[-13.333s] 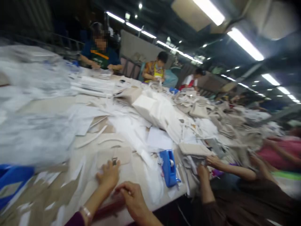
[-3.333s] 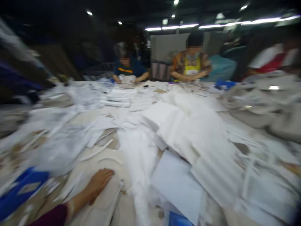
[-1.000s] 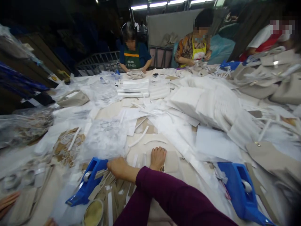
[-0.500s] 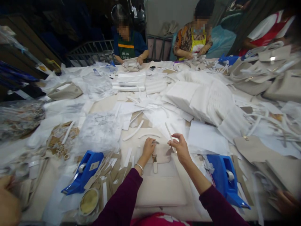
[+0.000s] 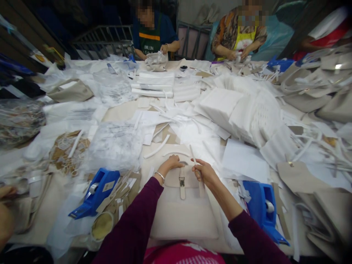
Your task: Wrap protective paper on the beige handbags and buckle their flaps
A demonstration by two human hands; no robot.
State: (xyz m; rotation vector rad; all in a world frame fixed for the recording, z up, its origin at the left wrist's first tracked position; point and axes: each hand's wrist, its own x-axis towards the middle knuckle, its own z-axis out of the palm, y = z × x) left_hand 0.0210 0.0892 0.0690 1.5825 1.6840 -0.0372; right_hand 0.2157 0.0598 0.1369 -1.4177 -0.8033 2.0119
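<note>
A beige bag (image 5: 187,217) with a front flap, a metal buckle (image 5: 182,180) and a short strap tab lies right in front of me. At its top edge my left hand (image 5: 171,165) is closed, its fingers gripping the bag near the top handle. My right hand (image 5: 204,171) is closed around a narrow pale strap (image 5: 201,189), held beside the right of the flap. One end of the strap sticks up above the fingers, the other hangs below. Two curved white foam strips (image 5: 158,147) lie just beyond the bag.
Blue tape dispensers stand at left (image 5: 95,192) and right (image 5: 262,209). A round tub (image 5: 102,226) sits by my left sleeve. Stacked white foam sheets (image 5: 242,110) and plastic bags (image 5: 114,146) cover the middle. Co-workers handle bags across the table; another hand (image 5: 7,205) shows at far left.
My view has tilted down. The left hand has shifted slightly along the bag's top, and my right hand has turned, with the strap's lower end now hanging along the flap's right side.
</note>
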